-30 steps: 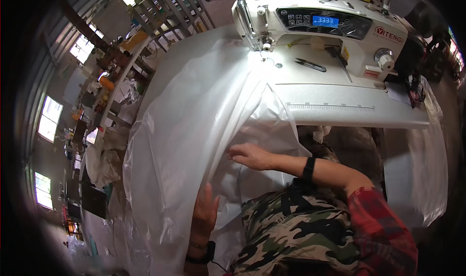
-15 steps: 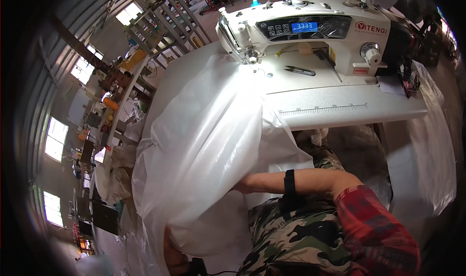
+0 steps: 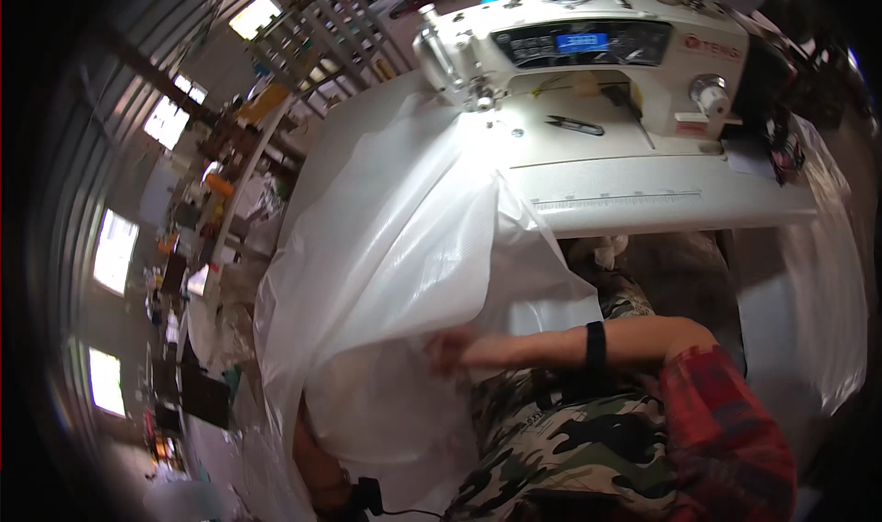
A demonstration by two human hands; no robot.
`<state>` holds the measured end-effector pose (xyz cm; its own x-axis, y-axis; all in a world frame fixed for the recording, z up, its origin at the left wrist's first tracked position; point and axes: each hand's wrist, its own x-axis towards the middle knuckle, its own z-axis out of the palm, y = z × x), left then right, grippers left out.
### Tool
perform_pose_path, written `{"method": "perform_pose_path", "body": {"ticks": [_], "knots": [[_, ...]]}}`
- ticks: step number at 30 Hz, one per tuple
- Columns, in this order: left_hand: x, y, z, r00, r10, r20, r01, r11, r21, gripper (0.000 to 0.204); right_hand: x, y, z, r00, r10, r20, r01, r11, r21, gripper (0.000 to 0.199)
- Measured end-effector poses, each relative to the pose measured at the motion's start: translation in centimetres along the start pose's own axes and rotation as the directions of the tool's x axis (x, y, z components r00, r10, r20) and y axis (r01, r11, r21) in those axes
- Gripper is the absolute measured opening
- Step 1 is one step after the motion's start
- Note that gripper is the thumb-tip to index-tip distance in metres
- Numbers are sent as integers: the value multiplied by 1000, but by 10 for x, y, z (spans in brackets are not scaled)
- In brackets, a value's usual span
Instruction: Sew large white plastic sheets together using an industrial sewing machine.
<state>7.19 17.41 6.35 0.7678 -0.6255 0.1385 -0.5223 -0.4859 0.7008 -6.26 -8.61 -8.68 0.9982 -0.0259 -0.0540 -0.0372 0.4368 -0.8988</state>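
My right arm comes in from the right, elbow bent beneath a red plaid sleeve (image 3: 726, 412), and the forearm lies almost level across my camouflage apron (image 3: 579, 439), pointing left. A black strap (image 3: 595, 346) circles it. My right hand (image 3: 450, 349) is at the free edge of the white sheet (image 3: 413, 274), blurred, with its fingers toward the left; I cannot tell whether they are apart or pinched on the edge.

My left hand (image 3: 314, 453) is low at the near left, slanting up and away from a black wrist device (image 3: 367, 494). The sheet hides its fingers, so I cannot tell their grip either.

The sheet runs from under the lit needle area of the sewing machine (image 3: 675, 81), spreads left over the table (image 3: 625, 184), and falls near me in long folds toward my lap. Black snips (image 3: 576, 125) lie right of the needle.
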Motion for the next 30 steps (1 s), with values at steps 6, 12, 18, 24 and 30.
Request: {"method": "perform_pose_path", "body": {"ticks": [6,12,18,24,30], "knots": [[-1,16,-7,988,64,-138,-67,998,-11,45,-16,-109,23,786,-617,24,529,653,-541,33],[21,25,-1,989,25,-145,-74,935,-346,43,23,-99,8,838,-545,7,316,475,-821,49],[72,-54,-23,966,-257,-35,114,542,-832,43,11,-69,41,940,-274,204,318,920,-230,34],[68,-44,-1,981,22,190,-13,999,-49,29,-30,-75,55,960,-166,226,110,964,240,31],[47,-26,39,809,152,567,-522,629,577,21,-36,-45,85,917,-250,309,331,912,-243,33]]}}
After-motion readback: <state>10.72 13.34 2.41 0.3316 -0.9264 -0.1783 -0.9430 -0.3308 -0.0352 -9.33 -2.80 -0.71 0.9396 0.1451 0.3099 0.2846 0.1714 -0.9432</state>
